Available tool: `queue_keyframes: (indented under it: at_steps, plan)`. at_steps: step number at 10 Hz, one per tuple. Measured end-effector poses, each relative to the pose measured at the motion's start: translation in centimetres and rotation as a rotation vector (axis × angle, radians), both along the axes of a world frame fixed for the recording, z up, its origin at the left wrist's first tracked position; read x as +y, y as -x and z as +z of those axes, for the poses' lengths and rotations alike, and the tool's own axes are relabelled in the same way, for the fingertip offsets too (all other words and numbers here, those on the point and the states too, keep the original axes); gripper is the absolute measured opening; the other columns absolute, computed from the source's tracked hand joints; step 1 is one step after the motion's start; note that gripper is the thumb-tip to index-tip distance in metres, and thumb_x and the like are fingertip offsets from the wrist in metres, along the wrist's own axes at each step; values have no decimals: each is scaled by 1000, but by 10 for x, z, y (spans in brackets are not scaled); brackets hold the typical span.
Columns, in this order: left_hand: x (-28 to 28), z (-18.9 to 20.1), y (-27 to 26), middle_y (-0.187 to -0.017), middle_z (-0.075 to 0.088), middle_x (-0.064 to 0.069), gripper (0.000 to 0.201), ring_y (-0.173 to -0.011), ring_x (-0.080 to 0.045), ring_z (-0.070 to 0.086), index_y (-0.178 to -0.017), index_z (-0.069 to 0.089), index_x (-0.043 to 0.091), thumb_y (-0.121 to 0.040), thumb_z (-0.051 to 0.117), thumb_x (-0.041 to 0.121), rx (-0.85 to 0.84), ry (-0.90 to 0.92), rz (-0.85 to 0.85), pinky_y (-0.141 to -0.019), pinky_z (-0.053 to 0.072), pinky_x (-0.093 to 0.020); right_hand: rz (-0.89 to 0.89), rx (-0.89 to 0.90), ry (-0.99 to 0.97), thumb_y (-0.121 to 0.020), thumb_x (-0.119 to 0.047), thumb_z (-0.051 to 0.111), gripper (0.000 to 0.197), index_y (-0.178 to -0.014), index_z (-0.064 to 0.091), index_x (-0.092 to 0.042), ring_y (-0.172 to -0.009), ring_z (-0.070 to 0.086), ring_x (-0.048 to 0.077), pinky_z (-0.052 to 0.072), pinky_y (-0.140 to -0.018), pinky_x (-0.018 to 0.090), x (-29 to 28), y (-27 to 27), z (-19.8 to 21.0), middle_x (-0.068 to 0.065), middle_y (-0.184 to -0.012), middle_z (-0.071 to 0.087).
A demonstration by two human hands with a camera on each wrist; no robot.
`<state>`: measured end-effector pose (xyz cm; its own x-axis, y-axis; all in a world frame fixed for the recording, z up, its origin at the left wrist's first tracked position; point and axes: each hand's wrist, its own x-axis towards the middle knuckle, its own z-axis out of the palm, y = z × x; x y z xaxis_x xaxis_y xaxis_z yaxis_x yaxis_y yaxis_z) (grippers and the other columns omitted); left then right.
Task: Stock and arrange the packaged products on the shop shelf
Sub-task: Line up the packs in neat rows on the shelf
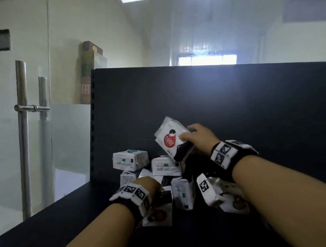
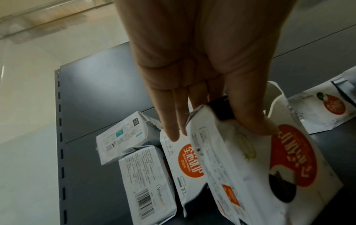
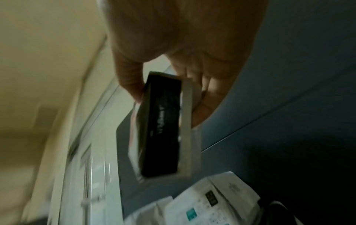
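Head view: right hand (image 1: pixel 195 138) pinching a red-dot white packet (image 1: pixel 173 138) tilted above the pile (image 1: pixel 166 171) on the black shelf (image 1: pixel 50 221); best stood upright against the back panel (image 1: pixel 232 101). Left wrist view: left hand (image 2: pixel 202 76), thumb and fingers clamping an orange-circle packet (image 2: pixel 260 167). Right wrist view: blurred, grip firm on the packet's dark edge.

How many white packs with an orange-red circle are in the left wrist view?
3: the pack in the left hand, the pack beside it, the pack at far right. More may be hidden.
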<state>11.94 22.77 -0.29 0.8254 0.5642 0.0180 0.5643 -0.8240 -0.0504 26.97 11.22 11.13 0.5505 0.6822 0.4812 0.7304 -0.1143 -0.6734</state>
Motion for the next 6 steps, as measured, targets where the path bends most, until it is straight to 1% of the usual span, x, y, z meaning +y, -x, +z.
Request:
queue_keyframes:
  at_steps: [1, 2, 3, 4, 5, 6]
  plan:
    - [-4, 0, 1, -81, 42, 14, 42, -112, -16, 55, -130, 54, 22, -89, 62, 22, -23, -6, -25, -91, 42, -27, 179, 248, 3, -82, -22, 70, 13, -72, 72, -13, -75, 62, 17, 48, -77, 30, -52, -12, 0, 5, -77, 69]
    - [-14, -3, 4, -95, 42, 8, 42, -118, -21, 54, -131, 51, 22, -90, 59, 22, -55, -58, 27, -96, 43, -29, 192, 396, 78, -85, -21, 67, 13, -89, 71, -10, -75, 66, 19, 52, -67, 24, -116, -23, -10, 9, -86, 70]
    - [-27, -14, 7, -118, 51, -1, 57, -113, -23, 56, -123, 47, 20, -76, 74, 39, -80, -49, 38, -90, 44, -27, 180, 515, 119, -86, -19, 68, 23, -101, 68, -2, -71, 68, 23, 53, -63, 26, -171, -28, -22, 17, -88, 68]
    - [-37, -5, 13, -127, 49, -3, 69, -114, -22, 54, -121, 42, 21, -69, 78, 45, -103, -57, 53, -87, 42, -28, 131, 497, 233, -87, -20, 66, 27, -106, 62, -2, -84, 62, 31, 52, -78, 37, -205, -30, -29, 21, -96, 63]
    - [-58, 0, 10, -119, 53, -1, 64, -108, -23, 56, -117, 44, 22, -68, 76, 49, -165, -21, 50, -83, 43, -28, 36, 384, 391, -88, -25, 66, 30, -107, 65, -3, -81, 69, 21, 58, -68, 30, -239, -32, -33, 14, -98, 70]
    - [-67, 2, 5, -116, 55, -1, 69, -109, -23, 56, -118, 43, 20, -65, 81, 44, -190, 45, 72, -78, 40, -24, -58, 239, 536, -86, -29, 67, 29, -104, 68, -7, -86, 67, 20, 57, -73, 32, -253, -34, -41, 9, -95, 70]
